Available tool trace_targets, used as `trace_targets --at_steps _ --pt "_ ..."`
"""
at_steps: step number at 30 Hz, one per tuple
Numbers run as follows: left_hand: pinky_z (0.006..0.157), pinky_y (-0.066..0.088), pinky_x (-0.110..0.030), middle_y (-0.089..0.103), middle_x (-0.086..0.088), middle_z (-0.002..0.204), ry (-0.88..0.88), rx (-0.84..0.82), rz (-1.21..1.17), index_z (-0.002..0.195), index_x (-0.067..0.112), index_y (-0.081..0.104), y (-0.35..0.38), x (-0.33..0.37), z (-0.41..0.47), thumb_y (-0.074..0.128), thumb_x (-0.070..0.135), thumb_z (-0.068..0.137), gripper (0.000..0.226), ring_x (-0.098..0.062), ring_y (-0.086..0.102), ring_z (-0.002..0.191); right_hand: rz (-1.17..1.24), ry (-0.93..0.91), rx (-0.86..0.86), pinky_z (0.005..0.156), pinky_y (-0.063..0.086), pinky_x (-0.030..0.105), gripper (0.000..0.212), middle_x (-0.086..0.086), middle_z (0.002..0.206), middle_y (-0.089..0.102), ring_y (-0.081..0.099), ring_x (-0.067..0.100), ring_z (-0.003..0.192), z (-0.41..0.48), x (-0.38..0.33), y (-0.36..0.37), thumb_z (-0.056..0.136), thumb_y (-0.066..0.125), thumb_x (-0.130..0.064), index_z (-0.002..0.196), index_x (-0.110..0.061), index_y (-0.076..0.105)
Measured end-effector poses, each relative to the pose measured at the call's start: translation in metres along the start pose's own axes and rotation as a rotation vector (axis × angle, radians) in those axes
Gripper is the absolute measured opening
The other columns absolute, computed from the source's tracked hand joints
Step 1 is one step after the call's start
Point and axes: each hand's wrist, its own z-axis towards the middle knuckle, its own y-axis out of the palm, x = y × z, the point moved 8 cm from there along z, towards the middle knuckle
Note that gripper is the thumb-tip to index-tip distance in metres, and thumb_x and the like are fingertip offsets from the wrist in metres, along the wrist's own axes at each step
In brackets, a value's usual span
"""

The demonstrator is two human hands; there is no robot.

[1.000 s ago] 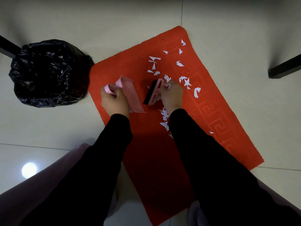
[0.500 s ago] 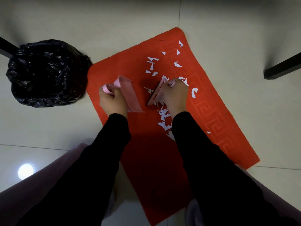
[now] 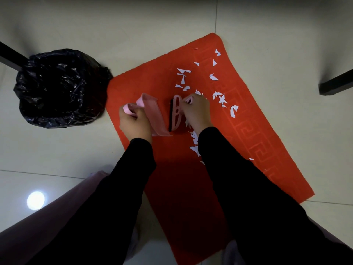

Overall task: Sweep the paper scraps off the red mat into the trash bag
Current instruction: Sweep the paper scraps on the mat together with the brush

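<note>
A red mat (image 3: 191, 180) lies on the tiled floor with several white paper scraps (image 3: 219, 98) scattered over its far half and beside my right wrist. My left hand (image 3: 134, 124) grips the handle of a pink dustpan (image 3: 153, 115) tilted on the mat. My right hand (image 3: 195, 111) holds a pink hand brush (image 3: 176, 115) with black bristles, set right against the dustpan's mouth. A black trash bag (image 3: 59, 88) stands open on the floor to the left of the mat.
Black furniture legs reach in at the far left (image 3: 9, 56) and at the right edge (image 3: 336, 83). My knees in pinkish cloth (image 3: 63, 211) fill the bottom corners. A light glare (image 3: 35, 200) shines on the floor tile at lower left.
The brush has swept left from the scraps to the dustpan's mouth. The left hand and dustpan have stayed about where they were.
</note>
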Motion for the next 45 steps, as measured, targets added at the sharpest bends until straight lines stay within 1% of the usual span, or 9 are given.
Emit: trace_targets --at_steps 7,12,15,20,25,28,36,42,45 --pt "0.051 0.038 -0.001 0.048 0.011 0.066 -0.01 0.024 0.03 0.105 -0.006 0.058 0.0 0.0 -0.002 0.041 0.016 0.097 0.029 0.004 0.051 0.054 -0.024 0.133 0.098 0.044 0.025 0.019 0.045 0.0 0.049 0.037 0.032 0.008 0.042 0.0 0.023 -0.022 0.088 0.046 -0.003 0.048 -0.015 0.031" --pt "0.051 0.038 -0.001 0.048 0.011 0.066 -0.025 0.026 0.033 0.105 -0.002 0.057 0.003 0.0 -0.011 0.041 0.018 0.097 0.027 0.001 0.046 0.057 -0.008 0.105 0.156 0.051 0.042 0.028 0.036 0.012 0.057 0.057 0.05 0.017 0.05 -0.009 0.018 -0.032 0.083 0.049 0.0 0.049 -0.01 0.044" --pt "0.052 0.038 -0.001 0.047 0.011 0.065 -0.012 0.027 0.034 0.103 -0.004 0.057 0.004 0.004 -0.015 0.04 0.016 0.097 0.026 0.002 0.046 0.057 0.03 0.033 0.122 0.048 0.036 0.026 0.04 0.01 0.054 0.056 0.04 0.013 0.043 -0.011 0.008 -0.025 0.088 0.052 -0.009 0.049 -0.011 0.042" --pt "0.052 0.038 -0.001 0.047 0.011 0.066 0.005 0.031 0.045 0.104 -0.004 0.056 0.005 0.004 -0.016 0.04 0.016 0.097 0.026 0.002 0.046 0.058 0.027 0.068 -0.027 0.06 0.05 0.037 0.031 0.021 0.075 0.065 0.056 0.026 0.061 -0.012 0.014 -0.009 0.093 0.054 -0.021 0.078 0.005 0.062" --pt "0.051 0.038 -0.001 0.048 0.011 0.066 -0.006 0.025 0.045 0.105 -0.001 0.057 0.005 0.003 -0.014 0.041 0.016 0.097 0.025 0.002 0.046 0.058 -0.008 0.13 0.089 0.044 0.027 0.015 0.043 -0.007 0.052 0.037 0.034 0.004 0.043 -0.01 0.026 -0.028 0.087 0.048 -0.003 0.05 -0.018 0.033" --pt "0.051 0.038 -0.001 0.048 0.011 0.067 -0.003 0.025 0.048 0.102 0.003 0.057 0.006 0.005 -0.015 0.041 0.017 0.097 0.022 0.002 0.046 0.058 0.004 0.089 0.101 0.044 0.029 0.012 0.042 -0.003 0.052 0.044 0.04 0.007 0.043 -0.013 0.017 -0.028 0.085 0.051 -0.005 0.049 -0.02 0.034" --pt "0.051 0.038 -0.002 0.047 0.011 0.065 0.004 0.022 0.07 0.09 0.015 0.049 0.001 0.005 -0.018 0.041 0.017 0.097 0.01 0.001 0.045 0.057 0.031 0.11 -0.01 0.066 0.056 0.043 0.027 0.023 0.08 0.068 0.066 0.037 0.073 -0.015 0.023 -0.02 0.091 0.055 -0.016 0.083 0.008 0.063" --pt "0.05 0.037 -0.002 0.046 0.01 0.065 0.028 0.019 0.049 0.091 0.013 0.049 0.006 0.01 -0.022 0.041 0.014 0.097 0.01 0.002 0.044 0.055 -0.006 0.142 0.066 0.044 0.026 0.021 0.039 0.001 0.049 0.039 0.033 0.011 0.042 -0.018 0.032 -0.032 0.088 0.05 -0.006 0.051 -0.012 0.038" --pt "0.05 0.037 -0.003 0.047 0.01 0.064 0.036 0.025 0.045 0.09 0.014 0.05 0.006 0.009 -0.021 0.042 0.014 0.096 0.01 0.001 0.045 0.056 -0.004 0.144 0.07 0.046 0.031 0.022 0.035 0.003 0.051 0.046 0.038 0.01 0.043 -0.019 0.025 -0.033 0.087 0.049 -0.006 0.052 -0.008 0.047"
